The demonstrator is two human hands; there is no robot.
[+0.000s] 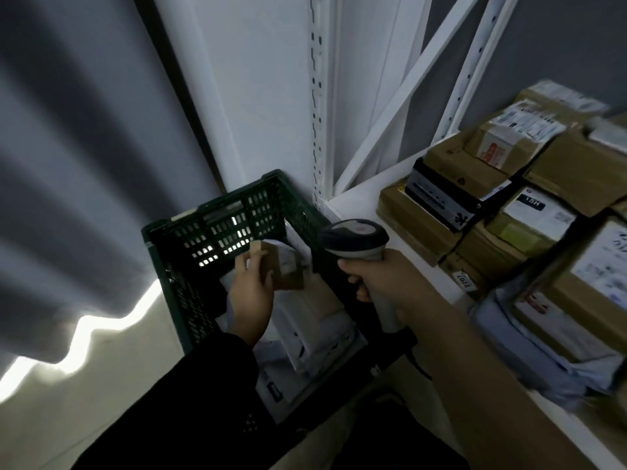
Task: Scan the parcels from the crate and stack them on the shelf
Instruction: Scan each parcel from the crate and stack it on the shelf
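The white shelf [359, 205] with stacked parcels [475, 164] lies right of the right grip [383, 279]. The green crate [217, 205] stands under the left grip [251, 300], which holds a small brown parcel [288, 269] above it. The right grip is curled around a barcode scanner [353, 239], near this parcel

This is a parcel storeroom or pick-up depot. At 3 o'clock a white slotted-steel shelf [359, 198] carries stacked cardboard parcels [475, 157] with printed shipping labels, one bearing a number tag [463, 280], and grey poly mailers [529, 361]. At 6 o'clock a dark green plastic crate [217, 205] stands on the floor with more mailers inside. A handheld barcode scanner [356, 239] shows at centre. A grey curtain [68, 164] hangs at 9 o'clock.
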